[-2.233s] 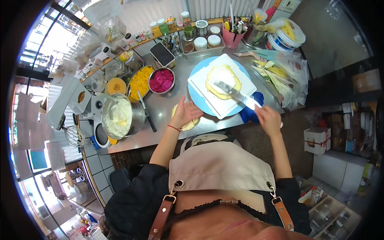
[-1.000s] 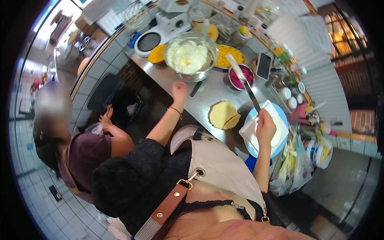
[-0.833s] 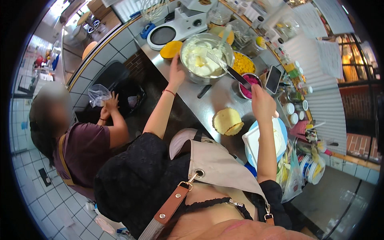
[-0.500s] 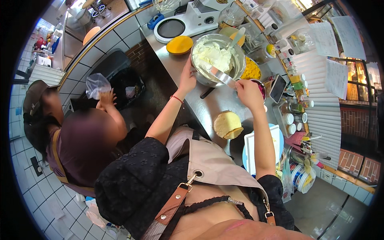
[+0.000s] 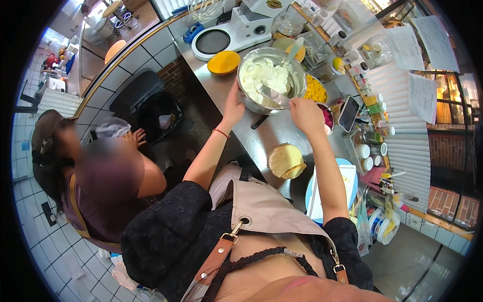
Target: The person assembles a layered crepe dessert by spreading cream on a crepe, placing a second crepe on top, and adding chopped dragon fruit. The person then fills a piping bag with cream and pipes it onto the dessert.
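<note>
Black textured top (image 5: 156, 226), short sleeves (image 5: 188, 194); beige apron (image 5: 274, 206), metal eyelet (image 5: 245, 217), brown straps (image 5: 214, 261), silver rivets (image 5: 204, 276), metal clips (image 5: 233, 231); red bracelet (image 5: 220, 132).

Left fingers (image 5: 235, 89) extend while right fingers (image 5: 295, 104) curl.

No wording is legible: the white sheets (image 5: 436, 43) hanging at upper right carry faint lines of writing too small to read, blue print on the white tub (image 5: 381, 225) blurs, and the mixer (image 5: 245, 26) shows a dark oval emblem (image 5: 274, 4)
</note>
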The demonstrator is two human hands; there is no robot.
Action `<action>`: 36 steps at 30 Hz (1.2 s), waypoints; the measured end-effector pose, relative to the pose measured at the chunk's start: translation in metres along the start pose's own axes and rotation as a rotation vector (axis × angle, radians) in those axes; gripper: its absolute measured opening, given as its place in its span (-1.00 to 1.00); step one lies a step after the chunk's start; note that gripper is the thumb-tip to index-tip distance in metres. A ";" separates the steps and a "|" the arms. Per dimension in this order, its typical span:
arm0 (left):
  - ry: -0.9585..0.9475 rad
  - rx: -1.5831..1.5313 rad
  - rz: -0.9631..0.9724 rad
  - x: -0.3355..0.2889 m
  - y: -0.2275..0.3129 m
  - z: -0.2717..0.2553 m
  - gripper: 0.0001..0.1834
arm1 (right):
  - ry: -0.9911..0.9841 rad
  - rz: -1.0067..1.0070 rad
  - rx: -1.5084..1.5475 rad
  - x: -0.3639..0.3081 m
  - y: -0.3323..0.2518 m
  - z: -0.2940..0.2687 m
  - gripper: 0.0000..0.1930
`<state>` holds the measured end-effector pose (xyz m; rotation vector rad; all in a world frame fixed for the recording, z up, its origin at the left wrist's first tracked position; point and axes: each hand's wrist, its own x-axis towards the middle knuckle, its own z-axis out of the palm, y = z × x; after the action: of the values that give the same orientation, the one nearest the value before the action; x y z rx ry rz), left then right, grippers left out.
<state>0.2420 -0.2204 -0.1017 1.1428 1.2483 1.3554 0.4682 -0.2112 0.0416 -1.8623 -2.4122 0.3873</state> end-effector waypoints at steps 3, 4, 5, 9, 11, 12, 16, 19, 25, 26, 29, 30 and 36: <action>-0.001 0.069 0.095 -0.003 0.004 -0.004 0.00 | -0.034 -0.031 0.202 0.001 0.010 -0.004 -0.75; -0.006 0.083 0.088 -0.005 0.005 -0.006 -0.01 | -0.088 -0.002 0.275 0.000 0.018 -0.006 -0.75; -0.016 0.095 0.086 -0.005 0.005 -0.007 -0.01 | -0.136 0.030 0.345 -0.002 0.026 -0.011 -0.76; 0.077 -0.103 0.123 -0.011 -0.012 0.004 -0.18 | -0.106 0.174 0.705 -0.029 0.059 -0.001 -0.78; 0.182 0.044 -0.129 -0.025 -0.051 0.012 -0.42 | -0.106 0.261 1.000 -0.060 0.068 -0.001 -0.80; 0.231 0.125 -0.253 -0.037 -0.071 0.016 -0.53 | -0.100 0.296 1.074 -0.077 0.070 -0.002 -0.80; -0.424 -0.030 -0.516 -0.093 -0.078 0.071 -0.79 | 0.042 0.499 1.362 -0.173 0.082 -0.002 -0.81; -1.096 0.029 -0.726 -0.122 -0.034 0.125 -0.60 | 0.206 0.578 1.551 -0.268 0.090 0.002 -0.86; -1.234 -0.184 -1.002 -0.159 -0.007 0.216 -0.60 | 0.678 1.020 1.068 -0.452 0.067 0.034 -0.70; -1.193 -0.191 -1.028 -0.155 -0.013 0.225 -0.64 | 0.706 1.060 0.932 -0.468 0.061 0.040 -0.69; -1.237 -0.036 -0.942 -0.135 -0.021 0.240 -0.65 | 0.727 1.041 0.251 -0.460 0.042 0.060 -0.69; -1.254 -0.051 -0.950 -0.129 -0.025 0.243 -0.65 | 0.634 1.078 0.076 -0.456 0.038 0.064 -0.68; -1.190 -0.211 -1.034 -0.127 -0.014 0.253 -0.48 | 0.677 1.070 0.014 -0.436 0.030 0.094 -0.68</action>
<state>0.5098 -0.3139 -0.1085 0.7051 0.5597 -0.0639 0.5920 -0.6370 -0.0133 -2.5492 -0.8810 -0.1869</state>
